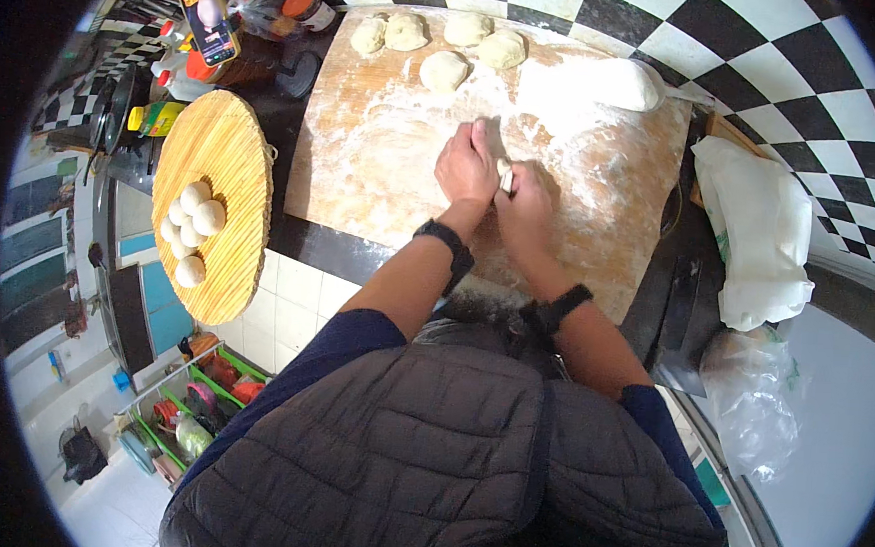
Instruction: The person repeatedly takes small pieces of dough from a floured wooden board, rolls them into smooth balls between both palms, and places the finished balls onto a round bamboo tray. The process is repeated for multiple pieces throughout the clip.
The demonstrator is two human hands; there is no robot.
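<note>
A small piece of pale dough (pixel 504 174) shows between my hands over a floured wooden board (pixel 384 165). My left hand (pixel 468 162) curls around its left side, hiding most of it. The fingers of my right hand (pixel 525 211) close on it from the right. Several rough dough lumps, among them a round lump (pixel 444 72), lie along the board's back edge. White flour (pixel 551 81) is spread thickly at the back right, beside a large white rounded mass (pixel 633 86) too bright to identify. Smooth dough balls (pixel 208 218) sit clustered on a round reed tray (pixel 225 129) to the left.
A phone (pixel 209 19) stands at the back left near bottles and a red-lidded jar (pixel 309 8). A white plastic bag (pixel 752 225) lies right of the board, with a clear plastic bag (pixel 753 398) nearer me. Checkered wall tiles (pixel 708 23) rise behind the board.
</note>
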